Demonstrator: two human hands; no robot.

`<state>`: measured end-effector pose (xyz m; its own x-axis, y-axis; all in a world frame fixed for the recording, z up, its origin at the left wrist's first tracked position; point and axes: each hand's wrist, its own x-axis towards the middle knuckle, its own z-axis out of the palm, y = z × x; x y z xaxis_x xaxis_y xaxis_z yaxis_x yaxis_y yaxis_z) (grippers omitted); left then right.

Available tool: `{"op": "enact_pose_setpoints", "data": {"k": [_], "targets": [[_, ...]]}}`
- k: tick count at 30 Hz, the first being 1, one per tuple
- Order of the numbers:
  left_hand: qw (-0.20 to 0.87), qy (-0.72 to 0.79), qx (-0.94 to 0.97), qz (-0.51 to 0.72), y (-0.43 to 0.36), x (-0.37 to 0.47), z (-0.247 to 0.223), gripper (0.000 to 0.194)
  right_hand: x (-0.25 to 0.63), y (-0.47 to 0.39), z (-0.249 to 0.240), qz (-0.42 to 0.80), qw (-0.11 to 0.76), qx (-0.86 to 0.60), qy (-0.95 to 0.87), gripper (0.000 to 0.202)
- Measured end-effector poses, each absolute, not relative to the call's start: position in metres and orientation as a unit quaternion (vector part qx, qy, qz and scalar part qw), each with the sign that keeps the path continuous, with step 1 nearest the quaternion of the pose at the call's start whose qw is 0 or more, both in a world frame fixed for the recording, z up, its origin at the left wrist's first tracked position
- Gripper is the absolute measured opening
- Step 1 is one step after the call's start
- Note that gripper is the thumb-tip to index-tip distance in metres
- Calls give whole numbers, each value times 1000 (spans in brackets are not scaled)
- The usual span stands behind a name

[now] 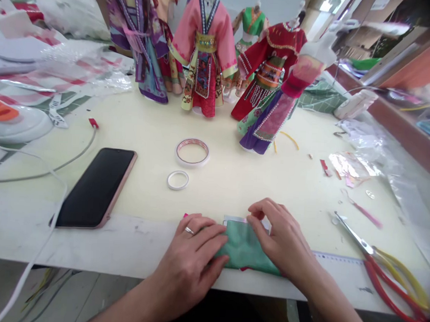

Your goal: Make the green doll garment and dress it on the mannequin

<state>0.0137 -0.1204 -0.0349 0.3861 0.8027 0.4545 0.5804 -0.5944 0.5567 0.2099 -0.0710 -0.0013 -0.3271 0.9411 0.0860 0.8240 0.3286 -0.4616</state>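
Observation:
A folded piece of green cloth [248, 248] lies at the table's front edge, with a bit of red showing below it and a pale strip along its top edge. My left hand [200, 250], with a ring on one finger, rests flat on the cloth's left end, its fingers spread. At the top edge of the cloth, my right hand [274, 230] has its thumb and forefinger pinched together on the pale strip [234, 219]. Part of a ruler [339, 258] shows to the right, beyond my right wrist.
Scissors [369, 251] lie at the right. Two tape rolls [192, 164] [177, 180] sit ahead of my hands, and a phone [96, 189] and cable are at the left. Dressed doll figures [205, 51] stand at the back. Plastic scraps [353, 167] lie at the right.

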Motion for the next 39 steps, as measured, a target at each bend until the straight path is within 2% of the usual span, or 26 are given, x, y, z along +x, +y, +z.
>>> {"op": "enact_pose_setpoints", "data": {"k": [4,9,15,21,25,32,35,39], "targets": [[121,485,787,360,-112,16,-33,16,220,-90,-5,146,214,-534,-805,5],[114,545,803,214,-99,27,-27,13,247,-100,-6,109,268,-537,-792,7],[82,549,818,148,-92,36,-22,11,285,-104,-7,128,208,-581,-776,10],[77,569,809,125,-84,44,-25,10,269,-102,-15,155,178,-573,-785,14],[111,571,804,124,-81,45,-23,8,257,-96,-21,136,171,-581,-784,12],[295,572,723,253,-80,27,-22,23,254,-100,-24,108,276,-533,-792,14],[291,540,742,269,-81,22,-23,23,256,-104,-24,98,331,-498,-796,13],[251,502,796,226,-79,26,-22,22,258,-106,-25,100,385,-468,-790,13]]}}
